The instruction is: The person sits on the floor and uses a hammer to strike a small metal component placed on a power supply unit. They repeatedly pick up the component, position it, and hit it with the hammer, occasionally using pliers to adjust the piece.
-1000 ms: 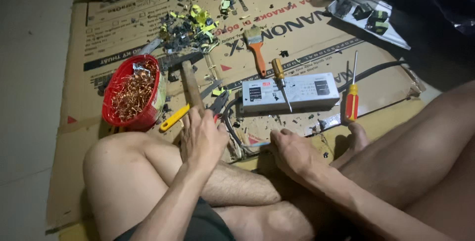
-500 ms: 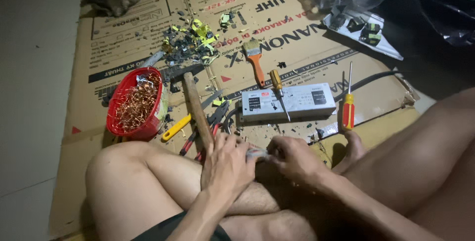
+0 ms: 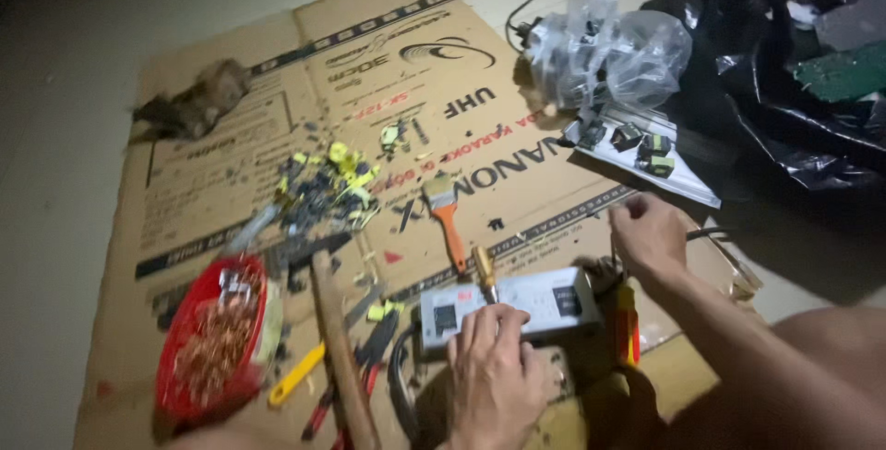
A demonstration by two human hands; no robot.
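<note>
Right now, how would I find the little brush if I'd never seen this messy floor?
Find the flattened cardboard sheet on the floor. Near its middle, just beyond the silver metal box under the left hand, lies the paintbrush. Only it has pale bristles on an orange handle.

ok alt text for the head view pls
A person's left hand rests on a grey metal box on cardboard, while the right hand reaches past its end; a hammer, brush and red bowl lie nearby.

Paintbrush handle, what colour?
Orange, on the paintbrush lying on the cardboard; head view.
</note>
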